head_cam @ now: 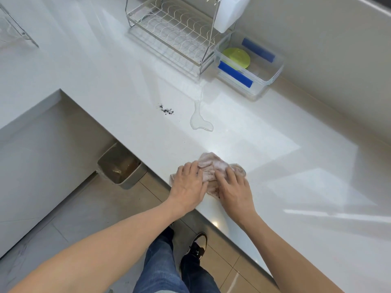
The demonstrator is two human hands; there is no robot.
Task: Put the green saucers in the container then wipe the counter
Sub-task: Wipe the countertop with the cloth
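Observation:
A crumpled pinkish cloth lies on the white counter near its front edge. My left hand rests on the cloth's left part and my right hand on its right part, fingers lying over the fabric. Green saucers sit inside a clear plastic container with blue clips at the back right. A puddle of water and a patch of dark crumbs lie on the counter beyond the cloth.
A wire dish rack stands at the back beside the container, with a white holder hanging on it. A grey bin stands on the tiled floor under the counter's edge.

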